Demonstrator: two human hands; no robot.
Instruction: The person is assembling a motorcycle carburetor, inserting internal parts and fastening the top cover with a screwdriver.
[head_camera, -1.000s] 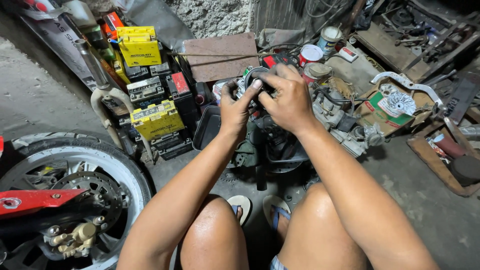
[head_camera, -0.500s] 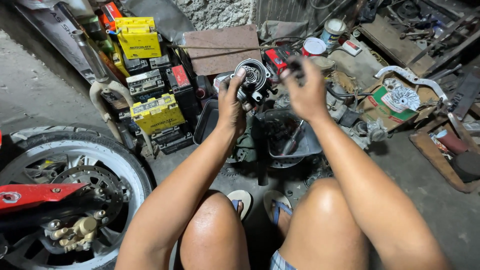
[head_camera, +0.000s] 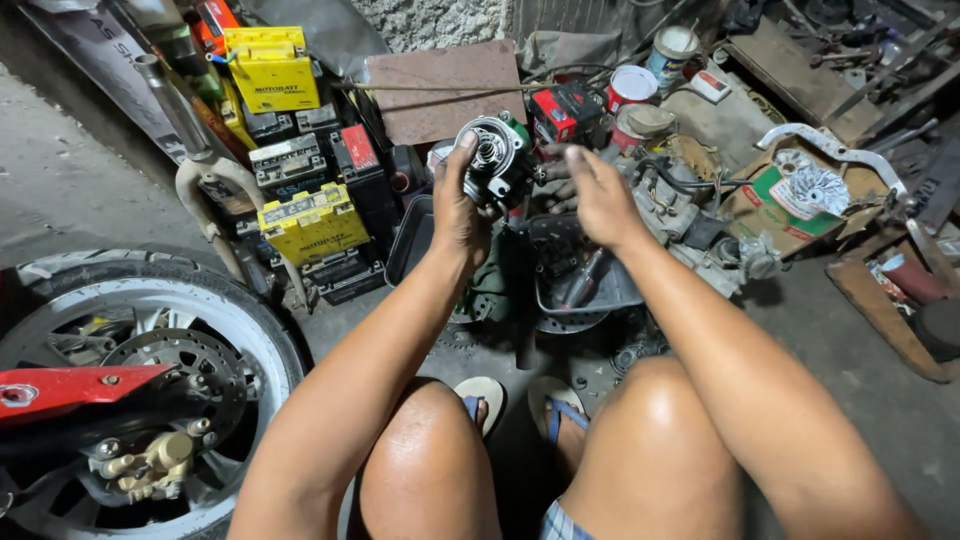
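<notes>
My left hand (head_camera: 458, 205) grips a round black and silver starter motor part (head_camera: 497, 160), held up in front of me with its open end and inner gear facing me. My right hand (head_camera: 598, 195) is just to the right of it, fingers reaching toward its side; whether they touch it or hold a small piece is hidden. Below the hands lies a dark plastic tray (head_camera: 590, 290) with oily parts. My knees and sandalled feet (head_camera: 520, 400) are at the bottom.
A motorcycle wheel with brake disc (head_camera: 150, 380) and a red bracket stands at left. Stacked yellow and black batteries (head_camera: 300, 215) sit behind it. Cans (head_camera: 630, 85), a carburettor-like engine part (head_camera: 690, 200), a cardboard box (head_camera: 800, 195) and scrap metal crowd the right.
Both hands covered the part a second ago. The right hand has come off it and moved to the right, and the left hand has turned the part so its open end shows.
</notes>
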